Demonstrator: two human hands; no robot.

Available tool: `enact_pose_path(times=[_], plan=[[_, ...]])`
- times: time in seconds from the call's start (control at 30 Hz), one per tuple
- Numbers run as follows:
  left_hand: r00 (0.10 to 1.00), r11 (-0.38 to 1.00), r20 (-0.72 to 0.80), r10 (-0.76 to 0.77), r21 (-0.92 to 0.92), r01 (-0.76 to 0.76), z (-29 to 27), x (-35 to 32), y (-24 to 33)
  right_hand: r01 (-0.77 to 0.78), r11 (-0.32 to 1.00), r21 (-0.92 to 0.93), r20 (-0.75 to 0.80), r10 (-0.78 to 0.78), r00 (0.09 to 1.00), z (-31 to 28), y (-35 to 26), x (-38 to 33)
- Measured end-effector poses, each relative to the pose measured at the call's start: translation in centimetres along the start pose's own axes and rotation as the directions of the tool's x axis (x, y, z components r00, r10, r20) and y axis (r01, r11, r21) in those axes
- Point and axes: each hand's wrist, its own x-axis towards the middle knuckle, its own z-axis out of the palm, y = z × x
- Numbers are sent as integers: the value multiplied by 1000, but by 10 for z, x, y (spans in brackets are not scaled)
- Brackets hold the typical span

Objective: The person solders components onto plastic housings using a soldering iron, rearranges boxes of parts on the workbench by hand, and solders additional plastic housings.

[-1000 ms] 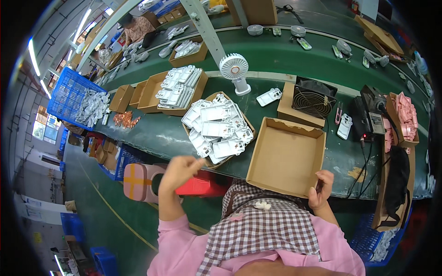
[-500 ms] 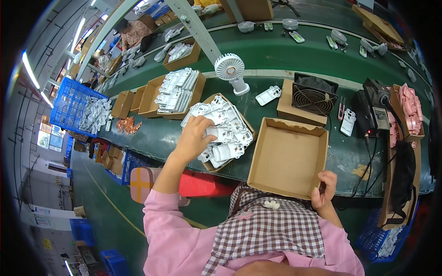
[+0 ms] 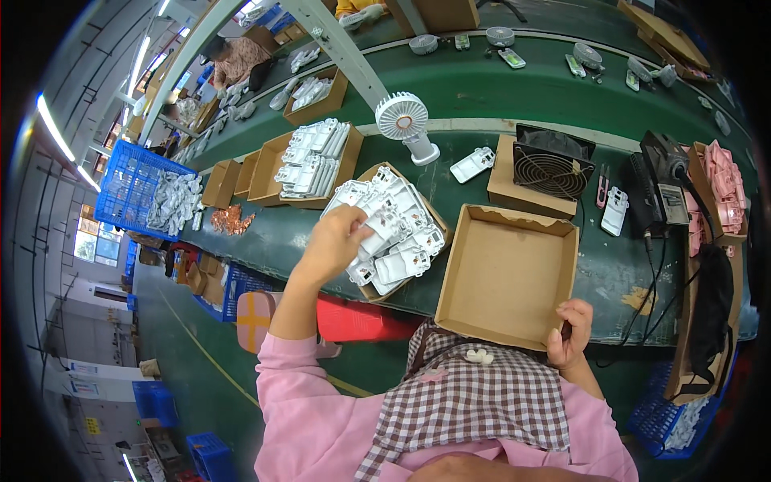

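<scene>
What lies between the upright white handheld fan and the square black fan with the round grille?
In the head view, a white rectangular plastic casing lies there, then part of a brown cardboard box.

On my remote feed I see the left hand at a pile of white plastic cases, the right hand at a cardboard box's near right corner, and a white fan standing beyond the pile.
</scene>
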Motion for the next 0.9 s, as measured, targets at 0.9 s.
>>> enact_pose_path(times=[0.9], plan=[[986, 932, -134, -96, 337, 136, 31, -3, -11, -197, 965, 176, -200, 231, 952, -19, 3, -54]])
